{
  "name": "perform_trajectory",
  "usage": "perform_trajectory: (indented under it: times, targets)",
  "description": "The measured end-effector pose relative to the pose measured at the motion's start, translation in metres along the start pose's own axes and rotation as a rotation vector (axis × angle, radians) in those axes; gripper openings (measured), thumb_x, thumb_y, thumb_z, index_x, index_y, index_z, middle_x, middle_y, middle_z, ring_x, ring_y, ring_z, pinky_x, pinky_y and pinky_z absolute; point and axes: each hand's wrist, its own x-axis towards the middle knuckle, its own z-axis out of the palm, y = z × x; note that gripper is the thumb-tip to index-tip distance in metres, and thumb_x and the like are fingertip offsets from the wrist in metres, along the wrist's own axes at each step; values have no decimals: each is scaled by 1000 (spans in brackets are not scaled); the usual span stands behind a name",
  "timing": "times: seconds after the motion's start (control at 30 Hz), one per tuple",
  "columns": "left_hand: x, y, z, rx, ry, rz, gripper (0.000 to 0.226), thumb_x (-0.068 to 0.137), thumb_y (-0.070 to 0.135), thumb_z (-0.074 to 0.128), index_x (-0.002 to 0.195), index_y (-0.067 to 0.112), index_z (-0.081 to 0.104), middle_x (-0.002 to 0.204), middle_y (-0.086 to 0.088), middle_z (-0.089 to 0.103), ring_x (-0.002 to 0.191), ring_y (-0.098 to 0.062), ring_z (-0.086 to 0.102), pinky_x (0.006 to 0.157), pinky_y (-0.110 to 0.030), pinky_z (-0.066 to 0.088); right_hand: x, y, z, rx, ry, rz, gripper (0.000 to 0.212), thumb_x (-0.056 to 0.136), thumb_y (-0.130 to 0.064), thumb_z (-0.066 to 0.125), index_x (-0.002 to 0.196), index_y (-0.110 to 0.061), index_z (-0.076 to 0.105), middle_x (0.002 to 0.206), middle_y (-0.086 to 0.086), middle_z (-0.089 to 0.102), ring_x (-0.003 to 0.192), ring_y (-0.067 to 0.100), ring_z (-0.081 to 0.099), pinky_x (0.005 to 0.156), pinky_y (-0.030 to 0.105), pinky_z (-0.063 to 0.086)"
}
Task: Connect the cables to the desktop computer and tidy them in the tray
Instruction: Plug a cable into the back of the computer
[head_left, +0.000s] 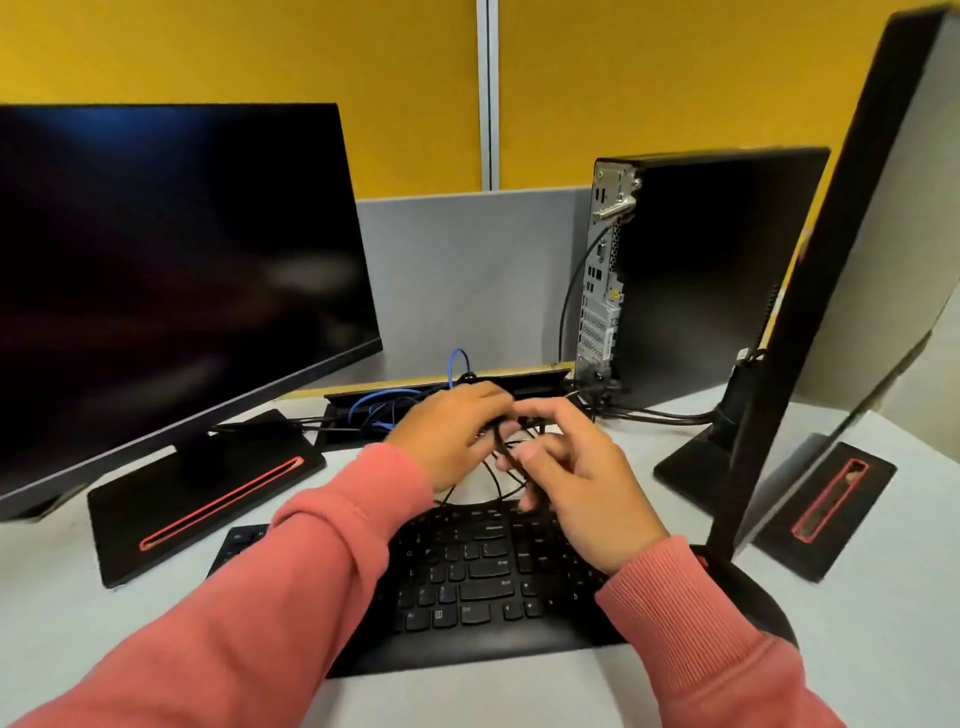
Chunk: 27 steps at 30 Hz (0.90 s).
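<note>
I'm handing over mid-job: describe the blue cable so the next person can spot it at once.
Start at the black computer tower standing at the back right of the desk, then go left along the desk's rear edge to the long black cable tray. The blue cable lies bunched at the tray's left end, one loop standing up above it. Every other cable nearby is black.

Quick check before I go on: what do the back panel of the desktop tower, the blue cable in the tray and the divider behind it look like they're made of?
Back panel of the desktop tower: looks like bare silver sheet metal, perforated and slotted, dull shine.
Blue cable: probably plastic-jacketed, smooth, bending in loose loops.
Divider: seemingly grey fabric, flat matte; weave too blurred to confirm.
</note>
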Motion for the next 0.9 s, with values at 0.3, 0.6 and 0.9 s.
perform_trajectory:
  times: [0.3,0.6,0.9]
  targets:
    - [38,-37,-35,-740,311,-359,32,111,15,39,111,-2,66,100,-16,75,89,-17,72,84,-30,54,49,31,8,94,427,181,30,94,-12,61,110,-36,65,110,-6,66,94,9,64,85,32,57]
    - [24,-55,-43,-656,-215,-150,34,88,-5,75,113,18,71,104,-7,78,100,-15,74,93,-21,55,121,60,9,55,415,456,56,88,-14,70,141,-19,54,146,4,50,133,24,48,114,37,37]
    - [14,-60,-47,-313,-643,12,66,79,-8,64,106,51,70,136,26,58,127,13,51,108,-22,47,83,66,22,42,446,181,25,91,-2,64,92,-24,74,94,-9,72,92,9,66,71,11,46]
